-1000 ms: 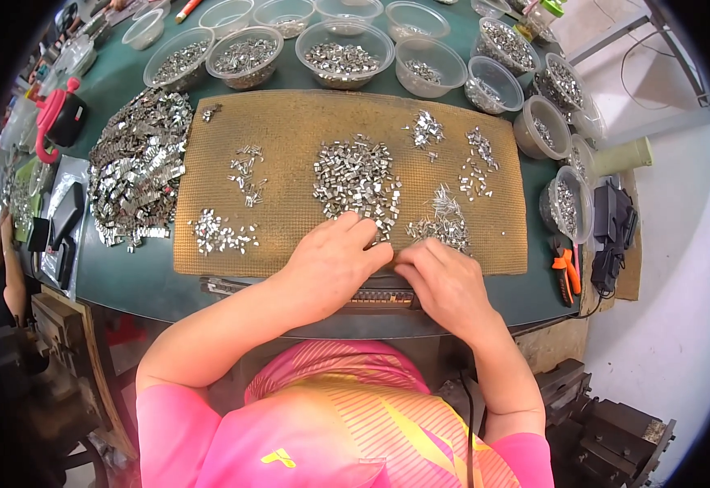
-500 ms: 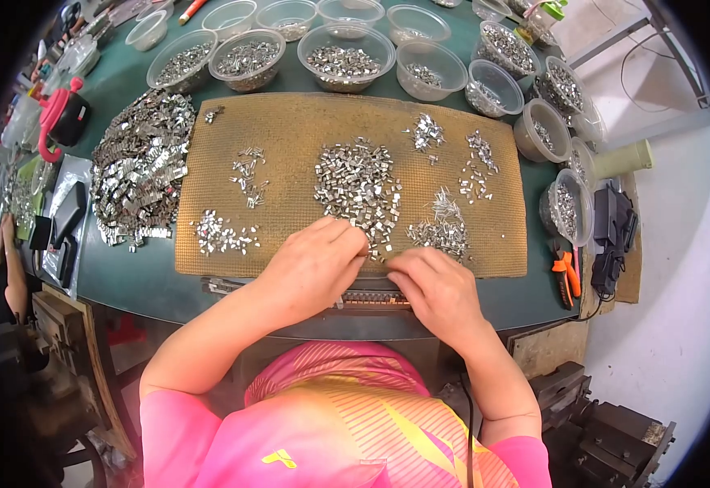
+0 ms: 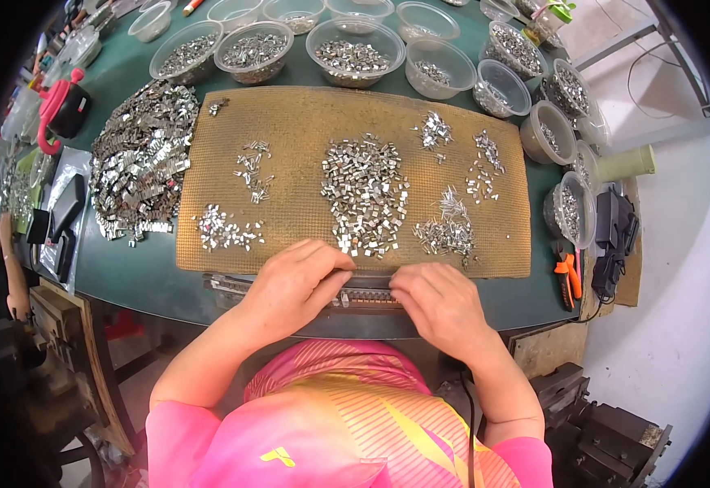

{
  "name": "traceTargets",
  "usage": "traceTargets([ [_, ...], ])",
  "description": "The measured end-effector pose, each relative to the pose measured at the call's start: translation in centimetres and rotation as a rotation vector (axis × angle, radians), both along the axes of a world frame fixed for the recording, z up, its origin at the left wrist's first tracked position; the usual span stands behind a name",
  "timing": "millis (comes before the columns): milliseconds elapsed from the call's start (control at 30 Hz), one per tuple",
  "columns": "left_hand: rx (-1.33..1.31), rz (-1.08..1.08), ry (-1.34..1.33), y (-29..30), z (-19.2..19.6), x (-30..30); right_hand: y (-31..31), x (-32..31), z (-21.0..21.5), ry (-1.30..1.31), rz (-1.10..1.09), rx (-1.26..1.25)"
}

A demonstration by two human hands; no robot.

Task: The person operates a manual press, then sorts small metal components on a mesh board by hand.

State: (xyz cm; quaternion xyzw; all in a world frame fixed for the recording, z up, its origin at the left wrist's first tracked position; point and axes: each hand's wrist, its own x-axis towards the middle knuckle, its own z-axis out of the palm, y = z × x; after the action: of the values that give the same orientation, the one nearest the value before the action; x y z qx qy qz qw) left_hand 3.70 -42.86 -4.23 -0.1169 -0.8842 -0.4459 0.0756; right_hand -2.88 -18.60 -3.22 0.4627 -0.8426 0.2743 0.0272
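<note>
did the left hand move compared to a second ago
Yes. The left hand has drawn back toward the person, off the large central pile of small silver metal clips on the tan woven mat, onto the slotted metal strip.

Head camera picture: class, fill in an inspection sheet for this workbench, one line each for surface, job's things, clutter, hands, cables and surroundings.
Surface: green table with a brown mat on it.
Job's things: metal strip at the near table edge; small metal clips in heaps on the mat, the largest in the middle.
Clutter: clear bowls of metal parts along the far edge; big pile of metal pieces to the left; orange pliers to the right.
Hands: left hand and right hand both rest on the strip.
Cables: thin wire on the floor, far right.
Surroundings: pale floor; dark machine part below.
</note>
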Motion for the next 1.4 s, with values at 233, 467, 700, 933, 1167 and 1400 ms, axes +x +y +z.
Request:
traceTargets([
  [233,0.009,-0.001,0.000,0.4,-0.1,0.2,0.0,0.8,0.2,-0.010,0.017,-0.022],
  [467,0.003,-0.076,-0.037,1.6,0.1,0.4,-1.4,-1.2,-0.5,0.010,-0.210,0.103],
  [700,-0.041,-0.148,0.029,3.4,-0.4,-0.3,-2.0,-2.3,-1.3,0.001,-0.207,0.103],
  [933,-0.047,-0.126,0.029,1.7,-0.2,-1.1,-1.8,-2.3,-0.8,0.021,-0.160,0.081],
  [1167,-0.234,-0.054,0.054,0.7,0.1,-2.4,-1.5,-2.0,-0.6,-0.029,-0.150,0.088],
  [1400,-0.434,-0.075,0.191,2.1,-1.2,-3.3,-1.1,-1.7,-0.6,-0.046,-0.129,0.071],
])
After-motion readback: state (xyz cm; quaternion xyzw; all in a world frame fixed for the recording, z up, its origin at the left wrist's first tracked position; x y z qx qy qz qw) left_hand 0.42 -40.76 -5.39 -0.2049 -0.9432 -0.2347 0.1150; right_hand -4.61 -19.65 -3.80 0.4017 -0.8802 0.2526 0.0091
